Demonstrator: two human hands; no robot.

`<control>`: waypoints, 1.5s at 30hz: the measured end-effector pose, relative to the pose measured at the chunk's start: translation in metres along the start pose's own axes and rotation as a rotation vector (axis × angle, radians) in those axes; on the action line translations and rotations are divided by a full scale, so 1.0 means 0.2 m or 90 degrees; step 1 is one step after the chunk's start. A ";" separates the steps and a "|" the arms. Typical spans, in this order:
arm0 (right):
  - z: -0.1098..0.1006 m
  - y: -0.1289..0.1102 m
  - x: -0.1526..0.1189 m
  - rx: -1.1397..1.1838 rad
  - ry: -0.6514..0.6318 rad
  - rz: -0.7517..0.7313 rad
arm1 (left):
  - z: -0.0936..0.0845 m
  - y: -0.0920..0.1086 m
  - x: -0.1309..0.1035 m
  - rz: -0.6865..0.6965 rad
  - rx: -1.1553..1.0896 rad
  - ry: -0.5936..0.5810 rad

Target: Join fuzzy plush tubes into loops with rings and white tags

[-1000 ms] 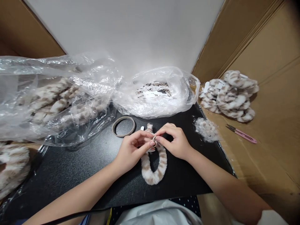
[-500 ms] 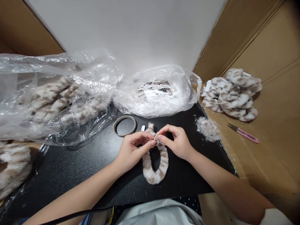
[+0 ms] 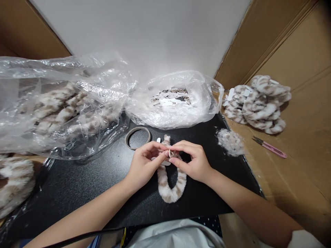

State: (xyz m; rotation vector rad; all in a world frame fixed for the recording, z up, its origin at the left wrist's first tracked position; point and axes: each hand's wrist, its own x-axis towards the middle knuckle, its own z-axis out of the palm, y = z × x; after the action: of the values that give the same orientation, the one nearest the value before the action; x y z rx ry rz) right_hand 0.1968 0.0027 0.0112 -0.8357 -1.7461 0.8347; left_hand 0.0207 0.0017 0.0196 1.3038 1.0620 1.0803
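My left hand [image 3: 148,160] and my right hand [image 3: 192,160] meet at the middle of the black table. Between their thumbs and forefingers they pinch a small beige cord loop [image 3: 170,154]. Under the fingers lies a fluffy white-and-brown striped plush loop [image 3: 171,196], its rounded end toward me and a narrow tip showing beyond the hands. A white tag [image 3: 165,163] shows just below the fingertips, and the end of another white tag [image 3: 158,140] sticks out behind my left hand. The fingers hide how the cord and plush are joined.
A grey-brown tape ring [image 3: 138,138] lies behind my left hand. Clear bags hold striped plush pieces [image 3: 59,106] at left and tagged cords [image 3: 172,97] at centre. On cardboard at right are a plush pile [image 3: 263,103] and pink thread snips [image 3: 270,148], near a fluff heap [image 3: 230,142].
Both hands have drawn closer together around the cord loop, which has turned more edge-on and shifted slightly left. The white tag below the fingers now shows more clearly.
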 end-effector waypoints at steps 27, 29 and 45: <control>-0.01 0.02 -0.03 -0.039 -0.011 0.046 | -0.01 0.01 0.01 -0.110 -0.043 -0.065; -0.01 0.02 -0.02 0.001 -0.014 0.075 | -0.02 0.01 0.01 -0.086 -0.034 -0.057; -0.04 0.01 0.01 0.099 -0.220 0.146 | -0.03 0.01 -0.02 0.209 0.240 -0.078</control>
State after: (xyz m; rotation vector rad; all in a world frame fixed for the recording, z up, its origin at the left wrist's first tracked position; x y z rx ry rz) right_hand 0.2049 0.0065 0.0124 -0.8332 -1.8716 1.3150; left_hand 0.0148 -0.0018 0.0210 1.8728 1.0115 1.0525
